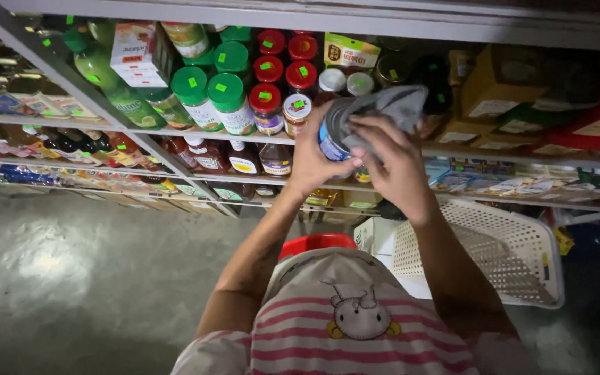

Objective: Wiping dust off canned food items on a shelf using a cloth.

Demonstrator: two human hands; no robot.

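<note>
One jar: a round jar [332, 139] with a blue-and-white label, held up in front of the shelf edge, level with the upper rows of stock.
Cloth: a grey cloth [390, 104] draped over the jar's top and far side, touching it.
Left hand: the left hand [312, 161] wraps the jar from the side and below, fingers curled firmly round it, wrist bent upward.
Right hand: the right hand [394, 163] presses the cloth against the jar, fingers spread over the fabric, forearm rising steeply from below.
Risk, as a judgement: the jar could slip if the cloth slides under the pressing fingers; an elbow could also knock the neighbouring jars.
Shelf: a metal shelf [196, 135] carrying jars with red lids [268, 69] and green lids [226, 87], bottles beneath, boxes to the right.
Basket: a white plastic basket [515, 253] just below the right forearm.
Floor: grey concrete floor [57, 278] to the left.
</note>
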